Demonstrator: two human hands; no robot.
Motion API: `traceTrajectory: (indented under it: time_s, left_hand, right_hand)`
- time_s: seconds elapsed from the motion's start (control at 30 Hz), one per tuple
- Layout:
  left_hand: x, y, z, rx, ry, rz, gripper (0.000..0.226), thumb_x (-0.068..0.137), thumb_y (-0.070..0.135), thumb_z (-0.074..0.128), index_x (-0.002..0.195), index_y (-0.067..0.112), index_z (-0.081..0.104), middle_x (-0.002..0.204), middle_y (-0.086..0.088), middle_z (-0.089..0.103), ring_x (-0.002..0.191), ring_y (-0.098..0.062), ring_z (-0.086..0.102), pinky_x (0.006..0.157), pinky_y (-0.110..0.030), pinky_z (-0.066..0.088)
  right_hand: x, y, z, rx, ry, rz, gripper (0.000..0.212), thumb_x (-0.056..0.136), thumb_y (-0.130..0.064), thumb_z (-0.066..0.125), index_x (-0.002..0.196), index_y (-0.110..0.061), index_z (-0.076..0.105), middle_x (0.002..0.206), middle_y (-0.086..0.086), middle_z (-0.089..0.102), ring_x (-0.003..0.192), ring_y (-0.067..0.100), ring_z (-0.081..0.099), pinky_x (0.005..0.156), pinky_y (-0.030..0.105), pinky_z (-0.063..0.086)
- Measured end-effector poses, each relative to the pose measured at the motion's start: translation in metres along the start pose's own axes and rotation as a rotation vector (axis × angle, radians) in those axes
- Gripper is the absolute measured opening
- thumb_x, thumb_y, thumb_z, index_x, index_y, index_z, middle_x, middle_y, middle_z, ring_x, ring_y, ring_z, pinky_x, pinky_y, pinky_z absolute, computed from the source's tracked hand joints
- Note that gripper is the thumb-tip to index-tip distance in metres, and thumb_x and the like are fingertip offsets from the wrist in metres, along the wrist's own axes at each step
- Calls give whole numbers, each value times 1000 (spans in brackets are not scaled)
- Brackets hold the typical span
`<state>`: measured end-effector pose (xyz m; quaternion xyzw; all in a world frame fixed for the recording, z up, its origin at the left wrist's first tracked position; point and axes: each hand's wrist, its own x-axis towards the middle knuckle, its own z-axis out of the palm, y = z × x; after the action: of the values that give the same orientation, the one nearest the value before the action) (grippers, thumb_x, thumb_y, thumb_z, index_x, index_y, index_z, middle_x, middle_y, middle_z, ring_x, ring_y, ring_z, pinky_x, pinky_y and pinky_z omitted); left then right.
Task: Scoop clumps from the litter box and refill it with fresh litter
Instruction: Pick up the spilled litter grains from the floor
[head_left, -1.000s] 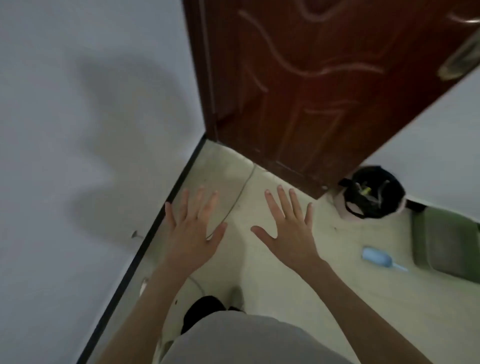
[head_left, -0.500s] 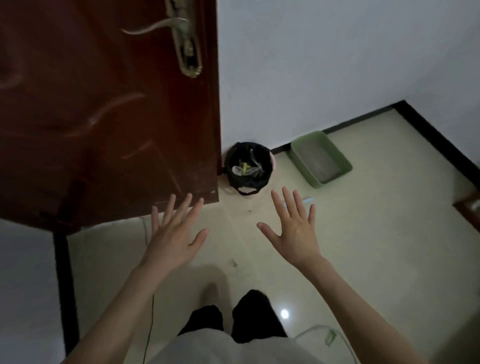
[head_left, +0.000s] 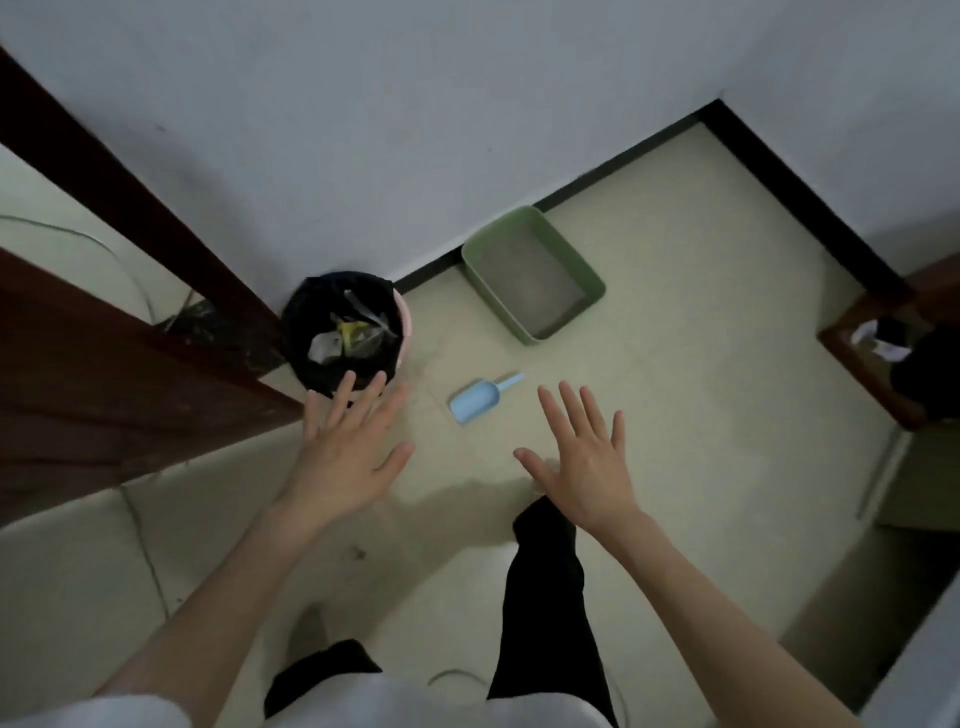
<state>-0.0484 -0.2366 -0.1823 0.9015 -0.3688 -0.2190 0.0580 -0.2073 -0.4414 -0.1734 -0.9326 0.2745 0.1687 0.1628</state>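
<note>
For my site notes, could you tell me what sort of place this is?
Probably a corner of a home room, by the door: tiled floor, a green litter box against the wall, a lined waste bin.

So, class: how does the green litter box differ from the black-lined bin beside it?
The litter box is green, rectangular and shallow; the bin is round, deeper and lined with a black bag. The litter box holds grey litter; the bin holds crumpled rubbish. Both stand on the floor against the wall, open-topped.

Dark wooden door (head_left: 104, 364) left; wooden furniture (head_left: 872, 358), perhaps table, right edge.
</note>
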Motion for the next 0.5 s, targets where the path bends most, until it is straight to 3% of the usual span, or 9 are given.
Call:
traceTrajectory:
  time_s: [0.07,0.27,0.5]
  left_hand:
    - [42,31,24,-5,-37,-72,87,69,68,-2,149,34,4,158,7,1,145,-22,-9,113,-50,-9]
    - [136,110,80,-84,-138,-113,89,66,68,-3,148,34,2,158,7,0,145,-21,-6,113,-50,-4]
    - [229,111,151,-51,-245,-108,91,63,68,-5,148,34,-2,158,8,-2,145,-17,-7,113,-49,-9]
  right_hand:
    - [41,47,-9,-52,-47,-47,76,87,-67,18,150,-31,-4,159,-2,-3,146,20,-10,115,49,-5]
    - [135,153,-5,-96,-147,-101,70,94,-57,30,151,-29,1,160,-2,0,147,20,-7,116,48,-4]
    - [232,216,63,-57,-270,-105,67,96,-52,31,151,-26,3,159,0,5,147,20,-2,118,45,1]
